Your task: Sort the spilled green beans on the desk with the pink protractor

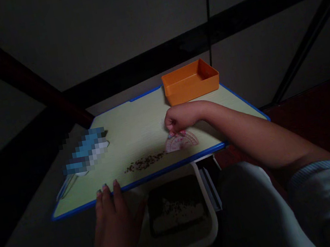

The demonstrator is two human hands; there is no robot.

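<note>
My right hand point(181, 117) is closed, fingertips pinching the curved top of a pink, patterned half-round piece point(182, 141). That piece has its straight edge down, close to the front of the pale yellow tabletop point(139, 123). Just left of it, a strip of small dark bits point(143, 163) lies scattered on the surface; they are too small to name. My left hand point(113, 209) has its fingers stretched out, the tips resting on the blue front edge of the table and nothing visible in its grasp.
Below the front edge sits a white-rimmed bin point(212, 217) with a dark bottom and more small bits inside. An orange open box point(192, 89) stands at the back right. Blurred blue and white items point(88, 149) lie at the left. Behind the table is a wall point(135, 26).
</note>
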